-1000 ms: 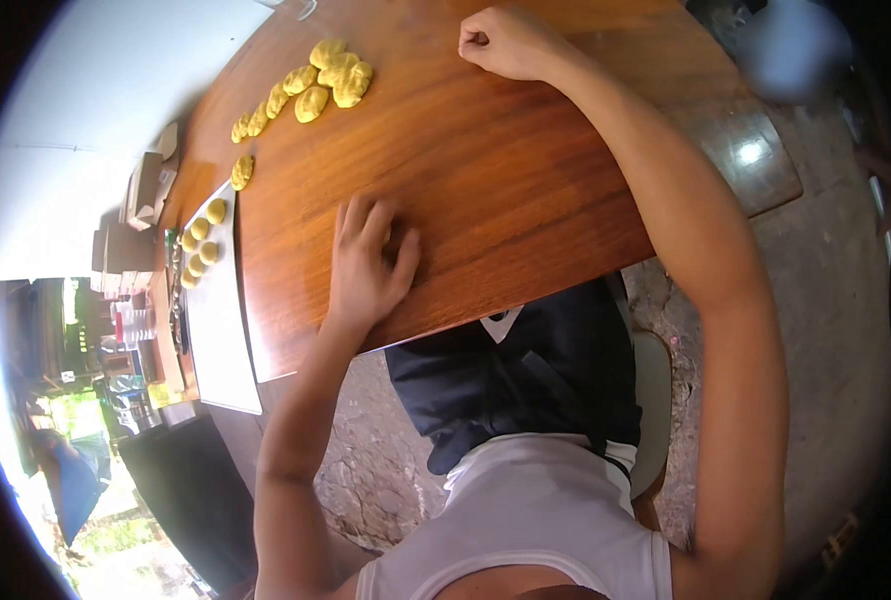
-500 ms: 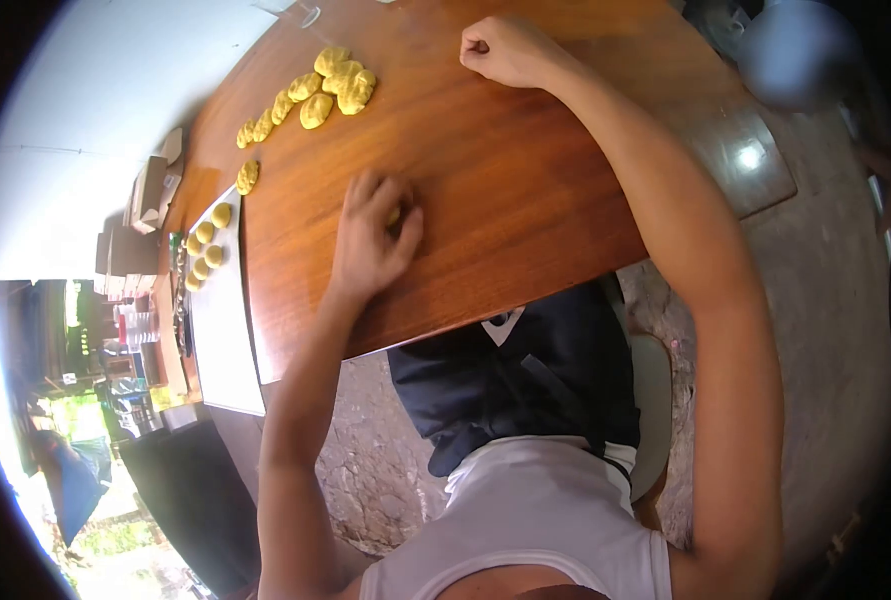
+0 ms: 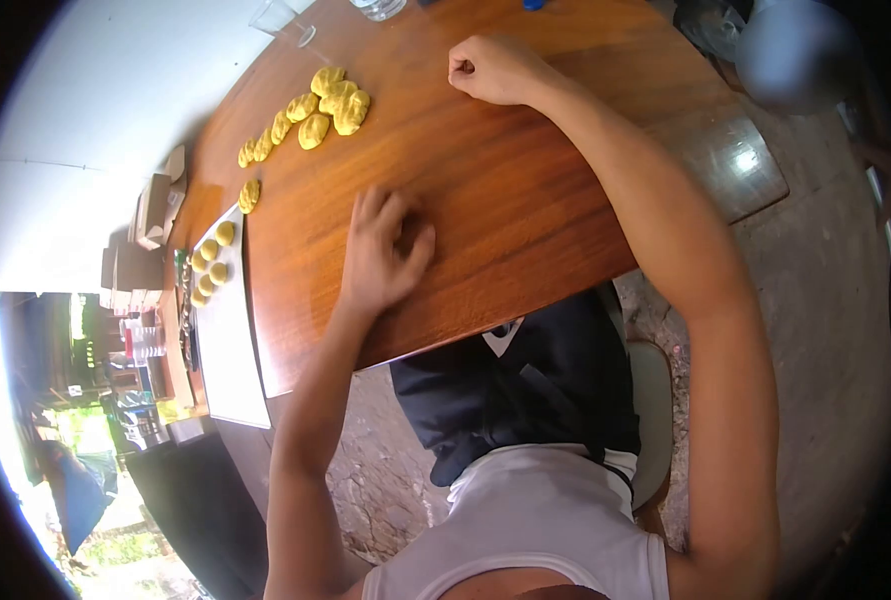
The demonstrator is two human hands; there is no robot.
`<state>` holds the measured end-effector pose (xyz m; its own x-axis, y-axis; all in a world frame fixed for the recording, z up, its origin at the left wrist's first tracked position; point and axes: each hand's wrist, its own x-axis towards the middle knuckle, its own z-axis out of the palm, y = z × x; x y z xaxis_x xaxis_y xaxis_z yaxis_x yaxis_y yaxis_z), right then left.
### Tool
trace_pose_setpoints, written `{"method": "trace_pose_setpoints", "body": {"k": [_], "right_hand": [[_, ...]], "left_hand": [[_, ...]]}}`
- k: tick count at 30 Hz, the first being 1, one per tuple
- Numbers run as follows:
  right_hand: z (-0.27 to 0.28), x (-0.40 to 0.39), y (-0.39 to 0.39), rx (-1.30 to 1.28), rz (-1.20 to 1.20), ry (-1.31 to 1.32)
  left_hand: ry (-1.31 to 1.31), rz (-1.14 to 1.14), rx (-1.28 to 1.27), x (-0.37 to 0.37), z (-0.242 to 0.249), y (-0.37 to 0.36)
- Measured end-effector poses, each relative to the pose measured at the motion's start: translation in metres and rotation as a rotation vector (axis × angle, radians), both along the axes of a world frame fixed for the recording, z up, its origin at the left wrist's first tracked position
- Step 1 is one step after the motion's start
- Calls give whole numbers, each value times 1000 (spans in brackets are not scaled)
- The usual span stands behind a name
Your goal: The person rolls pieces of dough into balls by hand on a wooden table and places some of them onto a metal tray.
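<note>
My left hand (image 3: 385,250) is cupped palm-down on the wooden table (image 3: 505,200), fingers curled and slightly blurred. A yellow dough ball showed under these fingers a moment ago; now the hand covers it. Farther up and right, my right hand (image 3: 495,70) rests on the tabletop in a loose fist, and nothing shows inside it. Lumpy pieces of yellow dough (image 3: 314,131) lie in a cluster and a trailing row beyond my left hand. One single dough piece (image 3: 249,196) sits near the white board's corner. Smooth round dough balls (image 3: 218,273) stand on the white board (image 3: 233,350) at left.
A clear glass (image 3: 290,22) and another clear container (image 3: 379,8) stand at the far edge, with a small blue object (image 3: 533,4) nearby. Cardboard boxes (image 3: 152,212) are stacked at left. The table's near edge runs just above my lap.
My left hand has shifted slightly right and down in view, and the yellow dough under it is now out of sight. The view has tilted, showing more of the far edge. My right hand stays fisted.
</note>
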<state>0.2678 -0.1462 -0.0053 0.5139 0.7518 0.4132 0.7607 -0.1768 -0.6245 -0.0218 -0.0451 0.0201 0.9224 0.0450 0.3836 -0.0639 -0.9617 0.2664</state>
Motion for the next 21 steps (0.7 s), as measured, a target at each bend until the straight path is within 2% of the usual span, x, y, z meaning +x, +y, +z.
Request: {"method": "trace_pose_setpoints", "body": {"k": [2,5,8,13,18,21], "right_hand": [[2,2,2,-22,-1,4],[-1,1,7,-46,20,44],[-4,3,12,-51,13,57],[4,-4,0,-25,-29,10],[4,-1,0,-51,24,-3],[-3,2,11,-16,38,80]], "left_hand": [[55,28,-13,-35,0,-12],[2,119,-12,-69,-6,12],[7,221,1,-37,-6,41],[1,77,-11,28,-4,19],[55,34,9,-59,3,-10],[62,83,4,-76,1,12]]}}
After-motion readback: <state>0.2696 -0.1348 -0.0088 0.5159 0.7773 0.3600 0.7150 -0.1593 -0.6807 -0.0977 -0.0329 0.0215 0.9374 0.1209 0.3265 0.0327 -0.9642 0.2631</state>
